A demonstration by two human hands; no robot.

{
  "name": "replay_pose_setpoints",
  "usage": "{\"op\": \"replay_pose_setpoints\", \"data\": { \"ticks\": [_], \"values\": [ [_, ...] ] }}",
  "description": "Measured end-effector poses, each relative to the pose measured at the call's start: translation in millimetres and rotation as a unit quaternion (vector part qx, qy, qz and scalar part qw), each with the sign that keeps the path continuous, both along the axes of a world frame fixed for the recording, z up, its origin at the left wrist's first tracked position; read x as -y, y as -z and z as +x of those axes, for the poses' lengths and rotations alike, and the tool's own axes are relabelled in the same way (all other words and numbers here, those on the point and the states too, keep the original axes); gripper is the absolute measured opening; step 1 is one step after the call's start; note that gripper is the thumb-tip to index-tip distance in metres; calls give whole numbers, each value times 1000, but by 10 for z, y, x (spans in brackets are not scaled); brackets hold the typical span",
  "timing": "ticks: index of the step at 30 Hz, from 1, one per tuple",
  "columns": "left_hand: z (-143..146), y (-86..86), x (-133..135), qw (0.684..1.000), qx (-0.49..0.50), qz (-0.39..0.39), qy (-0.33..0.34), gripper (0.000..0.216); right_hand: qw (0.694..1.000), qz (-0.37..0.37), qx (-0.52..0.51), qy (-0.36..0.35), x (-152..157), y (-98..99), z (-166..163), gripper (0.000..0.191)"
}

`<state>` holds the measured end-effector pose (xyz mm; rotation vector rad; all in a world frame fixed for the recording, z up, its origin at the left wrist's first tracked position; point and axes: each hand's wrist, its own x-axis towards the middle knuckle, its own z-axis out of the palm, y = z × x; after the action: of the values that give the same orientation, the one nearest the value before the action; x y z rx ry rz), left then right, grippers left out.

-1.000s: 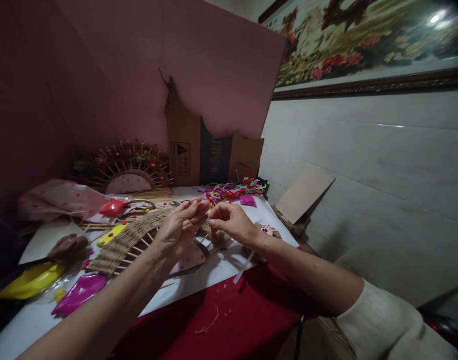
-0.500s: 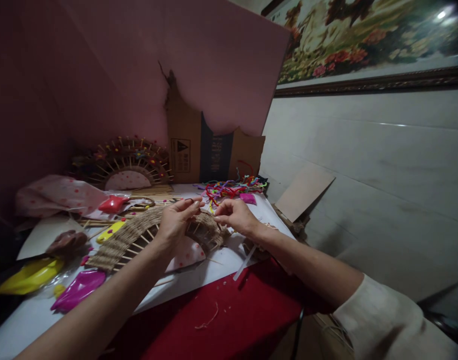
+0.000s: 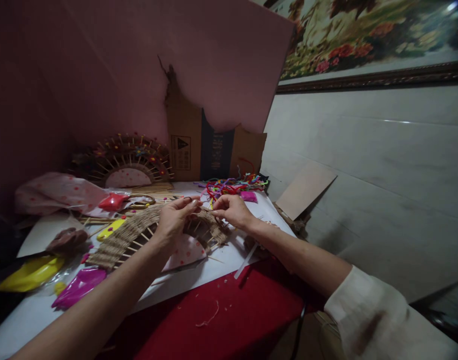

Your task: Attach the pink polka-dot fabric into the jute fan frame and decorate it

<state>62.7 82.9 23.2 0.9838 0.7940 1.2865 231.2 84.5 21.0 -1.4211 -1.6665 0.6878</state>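
A half-round woven fan (image 3: pixel 126 235), tan cord worked through thin sticks, lies on the white table sheet with a dotted pink cloth piece (image 3: pixel 186 250) at its centre. My left hand (image 3: pixel 176 217) is over the fan's upper edge, thumb and fingers closed in a pinch. A thin, dark brown strand (image 3: pixel 188 198) shows at its fingertips. Close to its right, my right hand (image 3: pixel 232 211) pinches at the same edge, fingertips together. The strand seems to run between both hands, but fingers hide most of it.
A decorated fan (image 3: pixel 129 160) stands behind, beside a torn cardboard piece (image 3: pixel 184 150). Colourful pipe cleaners (image 3: pixel 229 189) lie at the back. Left are a magenta packet (image 3: pixel 80 287), a yellow packet (image 3: pixel 30 274), brown clay (image 3: pixel 67 240) and dotted cloth (image 3: pixel 58 192). Red cloth (image 3: pixel 206 320) covers the near edge.
My right hand has shifted slightly up and left, nearer my left hand. The left hand keeps its pinch, and the fan stays in place.
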Motion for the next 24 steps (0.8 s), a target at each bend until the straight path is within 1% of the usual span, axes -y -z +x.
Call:
{"op": "replay_pose_setpoints", "data": {
  "ticks": [9,17,24],
  "values": [
    [-8,7,-1,1000,-3,0,-5,22,999,-3,14,38,-44,44,-50,9],
    [-9,18,-14,1000,-2,-6,-10,25,998,-9,45,47,13,-12,-59,8],
    [-16,54,-40,1000,0,-1,-8,24,994,31,94,53,53,-44,36,12]
  ]
}}
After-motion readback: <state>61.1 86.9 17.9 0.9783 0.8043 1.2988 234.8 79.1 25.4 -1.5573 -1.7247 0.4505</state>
